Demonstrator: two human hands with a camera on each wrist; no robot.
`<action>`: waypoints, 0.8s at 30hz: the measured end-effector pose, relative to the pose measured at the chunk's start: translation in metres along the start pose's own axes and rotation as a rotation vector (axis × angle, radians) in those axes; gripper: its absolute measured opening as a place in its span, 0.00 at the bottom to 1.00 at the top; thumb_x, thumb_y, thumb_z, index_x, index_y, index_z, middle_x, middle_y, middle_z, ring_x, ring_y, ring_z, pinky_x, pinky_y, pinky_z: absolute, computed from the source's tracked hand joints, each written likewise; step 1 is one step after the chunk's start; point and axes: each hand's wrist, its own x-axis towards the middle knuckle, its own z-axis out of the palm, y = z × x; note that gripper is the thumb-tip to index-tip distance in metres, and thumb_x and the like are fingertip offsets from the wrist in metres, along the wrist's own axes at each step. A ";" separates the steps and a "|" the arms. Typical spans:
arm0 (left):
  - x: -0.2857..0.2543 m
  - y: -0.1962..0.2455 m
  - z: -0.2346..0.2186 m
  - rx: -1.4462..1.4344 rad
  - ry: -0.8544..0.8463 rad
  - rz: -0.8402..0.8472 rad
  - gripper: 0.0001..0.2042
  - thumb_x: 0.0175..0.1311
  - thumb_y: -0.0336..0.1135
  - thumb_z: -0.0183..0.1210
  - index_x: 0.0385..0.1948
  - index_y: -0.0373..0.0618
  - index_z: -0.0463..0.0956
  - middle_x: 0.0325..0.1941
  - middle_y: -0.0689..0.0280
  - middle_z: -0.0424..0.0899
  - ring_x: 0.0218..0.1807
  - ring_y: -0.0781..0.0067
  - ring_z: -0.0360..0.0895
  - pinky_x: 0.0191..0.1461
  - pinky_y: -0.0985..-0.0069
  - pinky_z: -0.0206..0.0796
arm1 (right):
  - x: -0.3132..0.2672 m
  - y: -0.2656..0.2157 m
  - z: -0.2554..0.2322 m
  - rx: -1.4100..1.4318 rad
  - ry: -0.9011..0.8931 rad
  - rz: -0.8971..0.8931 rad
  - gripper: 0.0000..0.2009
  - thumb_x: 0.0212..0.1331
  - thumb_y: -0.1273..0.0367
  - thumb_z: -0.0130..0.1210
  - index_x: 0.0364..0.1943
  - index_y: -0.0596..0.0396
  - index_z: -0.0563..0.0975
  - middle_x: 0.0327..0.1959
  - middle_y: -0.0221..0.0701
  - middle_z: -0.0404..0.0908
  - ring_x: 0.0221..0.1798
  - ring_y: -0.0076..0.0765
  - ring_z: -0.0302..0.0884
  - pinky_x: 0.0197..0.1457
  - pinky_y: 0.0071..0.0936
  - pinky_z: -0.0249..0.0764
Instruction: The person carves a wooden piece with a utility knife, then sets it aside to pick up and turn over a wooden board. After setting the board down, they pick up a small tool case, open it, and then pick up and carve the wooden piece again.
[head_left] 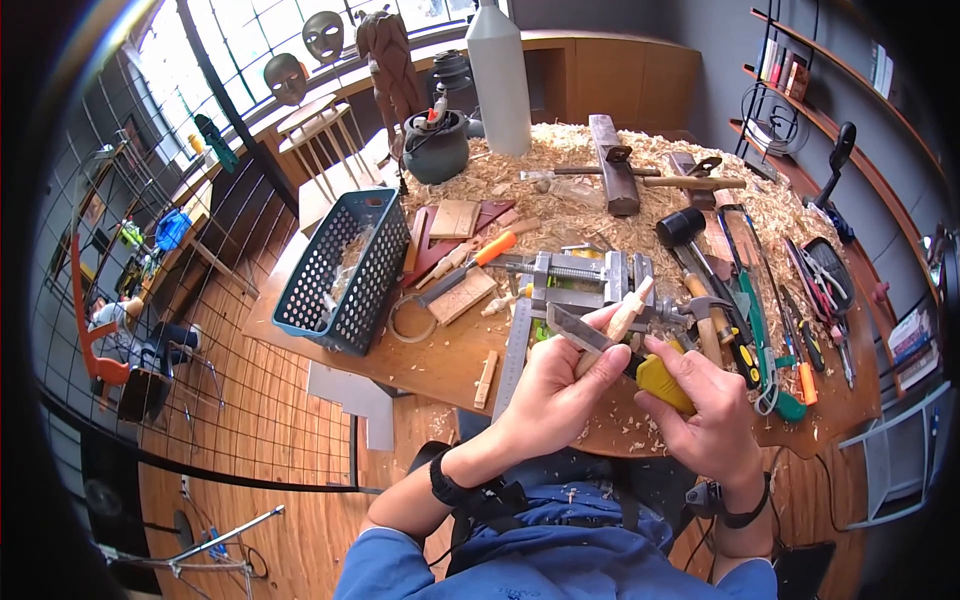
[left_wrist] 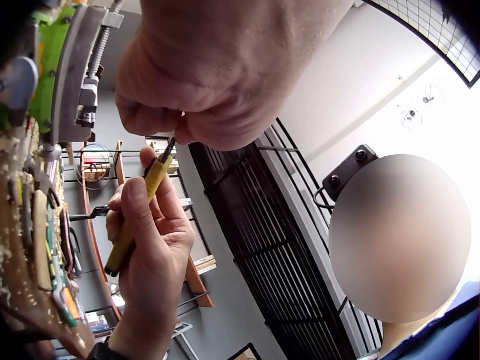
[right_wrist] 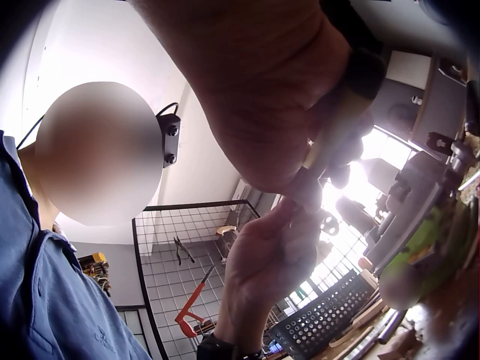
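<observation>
A person's left hand (head_left: 555, 388) grips a pale, tapered wooden piece (head_left: 625, 318) on the near side of a grey metal vise (head_left: 580, 296), while the right hand (head_left: 712, 405), close by, clasps a yellow-and-black-handled steel-bladed knife (head_left: 662, 382). A dark teal perforated plastic basket (head_left: 372, 270) stands left of the vise, curled tan wood shavings (head_left: 562, 150) beyond it.
</observation>
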 end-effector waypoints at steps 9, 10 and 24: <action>0.000 -0.004 0.000 -0.043 -0.018 0.034 0.24 0.79 0.31 0.56 0.72 0.34 0.66 0.61 0.64 0.81 0.59 0.83 0.74 0.63 0.78 0.67 | -0.001 -0.003 0.000 0.052 -0.021 0.024 0.28 0.56 0.69 0.70 0.63 0.59 0.77 0.32 0.44 0.82 0.32 0.52 0.83 0.35 0.41 0.78; -0.001 -0.004 0.000 -0.054 -0.022 0.022 0.24 0.79 0.31 0.56 0.72 0.34 0.65 0.63 0.63 0.80 0.62 0.81 0.73 0.66 0.77 0.66 | -0.001 -0.003 -0.001 0.087 -0.034 0.024 0.28 0.56 0.69 0.70 0.63 0.59 0.77 0.33 0.44 0.83 0.32 0.52 0.84 0.36 0.41 0.79; 0.000 0.000 0.001 0.064 0.007 0.021 0.26 0.78 0.36 0.59 0.73 0.38 0.66 0.37 0.78 0.78 0.32 0.94 0.65 0.33 0.88 0.58 | 0.000 -0.004 -0.001 0.034 -0.024 0.014 0.28 0.55 0.70 0.69 0.62 0.61 0.77 0.32 0.45 0.82 0.30 0.53 0.83 0.34 0.42 0.78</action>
